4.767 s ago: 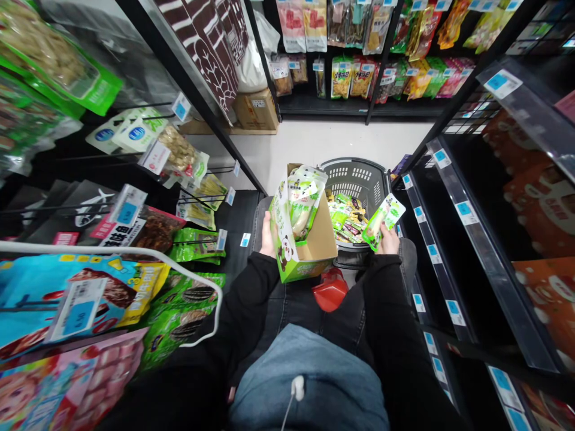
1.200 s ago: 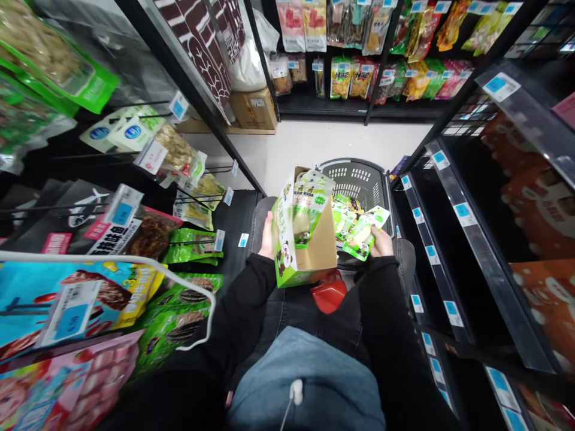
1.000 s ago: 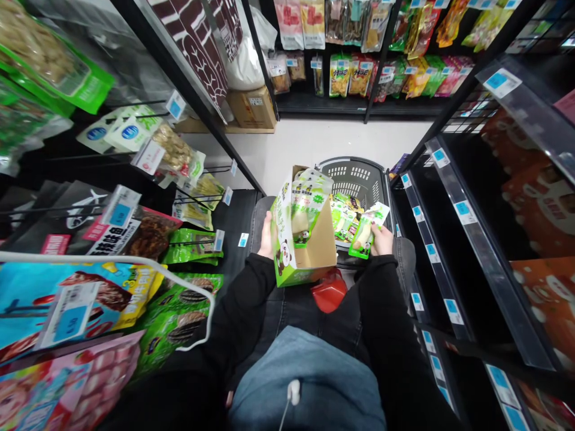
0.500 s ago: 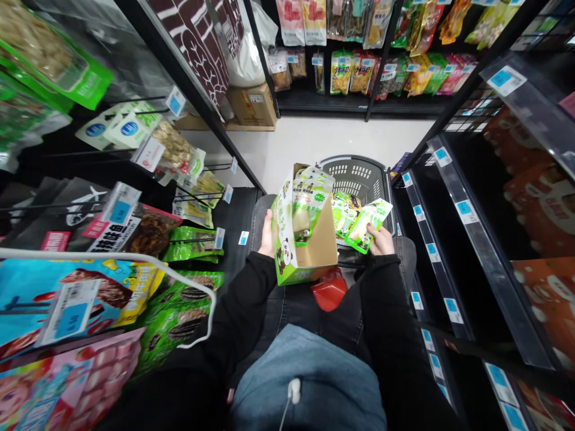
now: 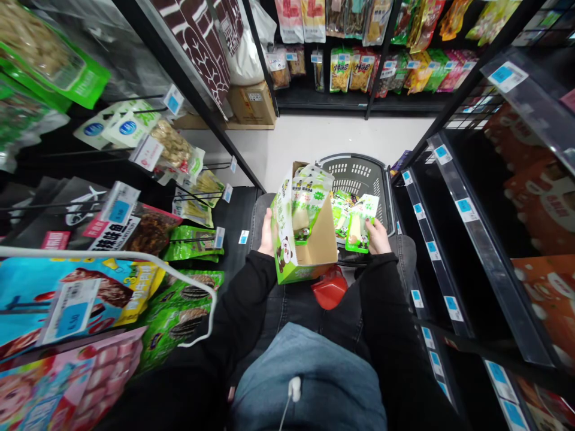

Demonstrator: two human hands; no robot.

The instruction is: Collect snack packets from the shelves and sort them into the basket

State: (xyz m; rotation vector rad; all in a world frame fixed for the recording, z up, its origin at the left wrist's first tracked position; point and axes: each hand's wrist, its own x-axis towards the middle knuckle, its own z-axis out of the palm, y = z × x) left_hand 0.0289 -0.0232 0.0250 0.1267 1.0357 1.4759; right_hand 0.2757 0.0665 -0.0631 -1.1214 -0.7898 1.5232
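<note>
My left hand (image 5: 266,234) grips the left side of an open cardboard display box (image 5: 324,239) printed green and white with a panda. Inside the box stand several green-and-white snack packets (image 5: 306,200), leaning toward its far end. Between the fingers of my right hand (image 5: 378,236) is one green-and-white snack packet (image 5: 358,226), upright over the near part of a grey plastic basket (image 5: 354,163). More snack packets (image 5: 341,206) lie in the basket behind it. A red object (image 5: 330,288) sits under the box, between my legs; its kind is unclear.
On the left, hooks hold bagged snacks (image 5: 179,311) close to my arm, and a white cable (image 5: 135,256) crosses in front. Black shelves with price tags (image 5: 465,209) line the right. Farther ahead are a brown carton (image 5: 251,106) and a rack of hanging packets (image 5: 341,70).
The packet in my right hand has moved slightly left, toward the box, and turned from slanted to more upright. My left hand and the box have hardly moved.
</note>
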